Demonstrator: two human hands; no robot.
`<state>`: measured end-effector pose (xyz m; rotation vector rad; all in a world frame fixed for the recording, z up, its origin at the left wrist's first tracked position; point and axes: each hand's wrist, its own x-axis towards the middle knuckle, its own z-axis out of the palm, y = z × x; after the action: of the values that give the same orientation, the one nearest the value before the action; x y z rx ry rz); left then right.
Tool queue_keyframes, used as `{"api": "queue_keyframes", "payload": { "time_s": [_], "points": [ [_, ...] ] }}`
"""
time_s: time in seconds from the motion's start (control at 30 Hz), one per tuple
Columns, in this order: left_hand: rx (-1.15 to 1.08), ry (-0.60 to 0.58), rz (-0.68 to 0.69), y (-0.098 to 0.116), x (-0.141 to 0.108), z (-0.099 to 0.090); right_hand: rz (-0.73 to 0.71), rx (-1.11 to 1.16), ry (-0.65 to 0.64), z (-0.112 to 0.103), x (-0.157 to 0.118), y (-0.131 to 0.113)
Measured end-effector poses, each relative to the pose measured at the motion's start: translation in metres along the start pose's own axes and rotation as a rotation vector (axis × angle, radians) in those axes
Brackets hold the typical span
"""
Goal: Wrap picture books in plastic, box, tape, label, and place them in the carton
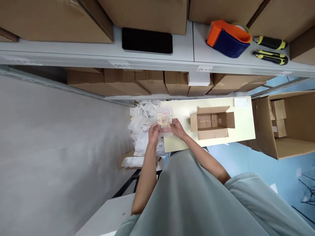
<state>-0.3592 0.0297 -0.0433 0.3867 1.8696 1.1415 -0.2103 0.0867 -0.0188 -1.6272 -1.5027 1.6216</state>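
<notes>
Left hand [154,130] and right hand [177,128] grip opposite sides of a printed packet [164,120], held at the left end of the tabletop [181,108]. Packet appears sleeved in clear film; too small to be certain. Open cardboard box [213,134] on tabletop, right of both hands. Crumpled plastic [141,119] heaped left.

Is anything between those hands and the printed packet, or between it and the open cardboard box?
Nothing visible: the left hand and right hand both hold the printed packet. Toward the open cardboard box, only the right hand and pale yellow tabletop lie between.
</notes>
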Motion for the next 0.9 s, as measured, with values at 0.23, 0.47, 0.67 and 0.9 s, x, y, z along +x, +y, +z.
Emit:
{"api": "queue_keyframes", "payload": {
  "time_s": [0.23, 0.47, 0.67, 0.9],
  "points": [
    [-0.269, -0.371, -0.079, 0.060, -0.077, -0.011, -0.108, 0.459, -0.112, -0.078, -0.105, -0.020],
    [-0.065, -0.553, 0.070, 0.097, -0.136, 0.065, -0.162, 0.558, 0.079, -0.165, -0.161, -0.011],
    [0.170, -0.513, 0.455, 0.127, -0.152, 0.136, -0.129, 0.362, 0.417, -0.231, -0.161, 0.014],
    [0.725, -0.605, 0.720, 0.127, -0.142, 0.193, -0.118, -0.272, 0.608, -0.316, -0.147, 0.034]
  ]
}}
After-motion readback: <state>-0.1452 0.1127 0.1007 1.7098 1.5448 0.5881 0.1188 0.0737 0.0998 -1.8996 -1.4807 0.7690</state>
